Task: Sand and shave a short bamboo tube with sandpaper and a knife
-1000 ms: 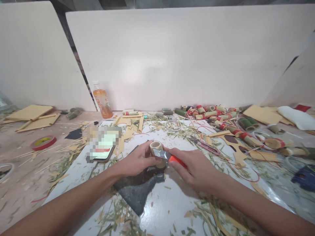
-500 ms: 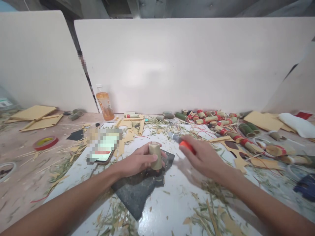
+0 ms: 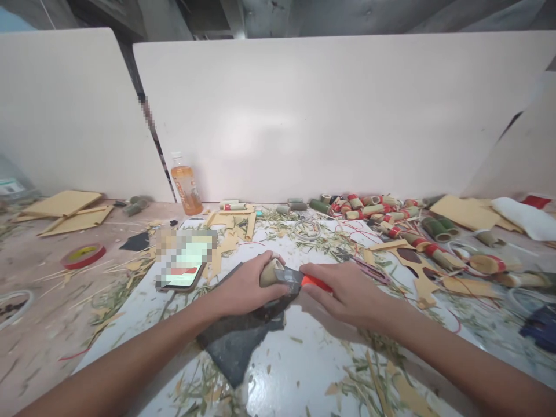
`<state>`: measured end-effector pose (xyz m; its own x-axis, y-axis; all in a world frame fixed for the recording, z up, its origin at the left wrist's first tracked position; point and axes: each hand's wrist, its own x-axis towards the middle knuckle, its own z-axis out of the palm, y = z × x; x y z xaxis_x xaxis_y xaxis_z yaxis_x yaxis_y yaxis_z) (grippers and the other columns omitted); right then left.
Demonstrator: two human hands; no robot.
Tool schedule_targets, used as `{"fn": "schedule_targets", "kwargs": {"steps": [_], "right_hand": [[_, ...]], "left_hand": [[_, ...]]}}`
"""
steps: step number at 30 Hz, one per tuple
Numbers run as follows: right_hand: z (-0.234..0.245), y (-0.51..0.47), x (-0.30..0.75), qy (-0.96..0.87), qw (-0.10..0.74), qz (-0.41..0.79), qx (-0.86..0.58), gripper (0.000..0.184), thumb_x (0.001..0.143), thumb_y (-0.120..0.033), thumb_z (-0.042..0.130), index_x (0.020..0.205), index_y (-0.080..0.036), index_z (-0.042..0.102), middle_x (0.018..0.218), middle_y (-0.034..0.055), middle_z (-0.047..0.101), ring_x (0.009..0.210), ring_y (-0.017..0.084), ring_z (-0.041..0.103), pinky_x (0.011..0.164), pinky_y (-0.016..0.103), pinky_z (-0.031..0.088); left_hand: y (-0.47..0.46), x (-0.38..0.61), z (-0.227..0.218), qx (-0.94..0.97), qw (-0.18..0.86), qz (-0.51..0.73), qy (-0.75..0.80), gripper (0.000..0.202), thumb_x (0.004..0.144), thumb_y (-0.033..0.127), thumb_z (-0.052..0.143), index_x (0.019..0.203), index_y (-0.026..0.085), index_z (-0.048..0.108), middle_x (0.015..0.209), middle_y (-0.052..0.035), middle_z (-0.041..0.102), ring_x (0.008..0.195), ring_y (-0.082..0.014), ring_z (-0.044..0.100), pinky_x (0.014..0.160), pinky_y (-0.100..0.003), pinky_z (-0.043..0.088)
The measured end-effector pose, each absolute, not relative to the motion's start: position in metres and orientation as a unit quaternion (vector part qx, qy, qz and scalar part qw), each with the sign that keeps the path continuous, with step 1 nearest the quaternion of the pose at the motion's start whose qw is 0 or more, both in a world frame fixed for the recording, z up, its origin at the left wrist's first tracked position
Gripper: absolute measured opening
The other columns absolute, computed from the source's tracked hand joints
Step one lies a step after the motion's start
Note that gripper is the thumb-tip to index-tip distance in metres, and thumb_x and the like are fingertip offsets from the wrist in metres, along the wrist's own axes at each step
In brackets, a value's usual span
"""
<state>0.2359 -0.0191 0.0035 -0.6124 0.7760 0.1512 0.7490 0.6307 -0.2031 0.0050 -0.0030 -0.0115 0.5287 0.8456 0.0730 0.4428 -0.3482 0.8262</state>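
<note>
My left hand (image 3: 247,286) is wrapped around a short bamboo tube (image 3: 270,274), which is tilted with its open end towards the upper right. In my right hand (image 3: 347,289) is a tool with an orange handle (image 3: 316,282), my fingers closed round it. The tool's grey front part (image 3: 289,280) lies against the tube near my left thumb; its exact shape is unclear. Beneath my left hand a torn dark grey sheet (image 3: 243,341) rests on the white board (image 3: 278,376).
Bamboo pieces with red bands (image 3: 434,255) are heaped at the right. A phone (image 3: 185,263) lies left of my hands, with a bottle of orange drink (image 3: 186,188) behind it. Red tape (image 3: 82,255) is farther left. Green shavings (image 3: 204,376) litter the board.
My right hand has moved left and slightly down, bringing the orange-handled tool against the bamboo tube. The tube, upright before, has tipped over to the right in my left hand.
</note>
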Motion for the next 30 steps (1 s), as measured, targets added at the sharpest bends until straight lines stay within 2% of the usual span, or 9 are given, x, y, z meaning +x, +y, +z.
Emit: {"fn": "schedule_targets", "kwargs": {"steps": [3, 10, 15, 19, 30], "right_hand": [[0.002, -0.02, 0.236, -0.909, 0.097, 0.053, -0.403, 0.031, 0.098, -0.039, 0.034, 0.085, -0.021, 0.055, 0.067, 0.0004, 0.061, 0.057, 0.015, 0.052, 0.055, 0.026, 0.027], [-0.004, -0.022, 0.236, -0.92, 0.103, 0.038, -0.377, 0.028, 0.097, -0.037, 0.035, 0.09, -0.02, 0.057, 0.071, 0.0014, 0.062, 0.059, 0.016, 0.053, 0.054, 0.027, 0.025], [-0.007, -0.023, 0.234, -0.922, 0.098, 0.04, -0.371, 0.027, 0.095, -0.039, 0.037, 0.089, -0.02, 0.056, 0.069, 0.0011, 0.061, 0.058, 0.016, 0.052, 0.053, 0.027, 0.024], [-0.009, -0.025, 0.233, -0.921, 0.105, 0.051, -0.372, 0.026, 0.094, -0.038, 0.037, 0.086, -0.021, 0.055, 0.067, -0.0005, 0.059, 0.056, 0.014, 0.05, 0.053, 0.027, 0.024], [-0.011, -0.025, 0.233, -0.916, 0.117, 0.07, -0.377, 0.023, 0.094, -0.035, 0.039, 0.088, -0.021, 0.056, 0.069, 0.0005, 0.06, 0.057, 0.015, 0.051, 0.054, 0.026, 0.026]], "left_hand": [[-0.002, 0.005, -0.009, 0.81, 0.315, 0.245, 0.429, 0.028, 0.083, 0.044, 0.059, 0.095, 0.02, 0.051, 0.083, -0.0015, 0.059, 0.071, -0.0168, 0.052, 0.061, -0.028, 0.038], [-0.003, 0.003, 0.001, 0.873, 0.225, 0.206, 0.38, 0.014, 0.086, 0.034, 0.053, 0.086, 0.02, 0.057, 0.076, -0.0002, 0.061, 0.066, -0.0155, 0.052, 0.059, -0.026, 0.034], [-0.001, 0.004, -0.006, 0.878, 0.174, 0.205, 0.397, 0.039, 0.072, 0.055, 0.066, 0.07, 0.019, 0.052, 0.064, 0.0024, 0.057, 0.057, -0.0127, 0.046, 0.053, -0.025, 0.029], [0.003, 0.004, -0.014, 0.877, 0.151, 0.204, 0.408, 0.054, 0.064, 0.07, 0.065, 0.062, 0.018, 0.049, 0.055, 0.0043, 0.049, 0.052, -0.0108, 0.039, 0.051, -0.025, 0.025], [0.001, 0.003, -0.016, 0.876, 0.135, 0.224, 0.405, 0.054, 0.067, 0.067, 0.063, 0.059, 0.018, 0.042, 0.052, 0.0055, 0.044, 0.05, -0.0094, 0.035, 0.05, -0.024, 0.024]]}}
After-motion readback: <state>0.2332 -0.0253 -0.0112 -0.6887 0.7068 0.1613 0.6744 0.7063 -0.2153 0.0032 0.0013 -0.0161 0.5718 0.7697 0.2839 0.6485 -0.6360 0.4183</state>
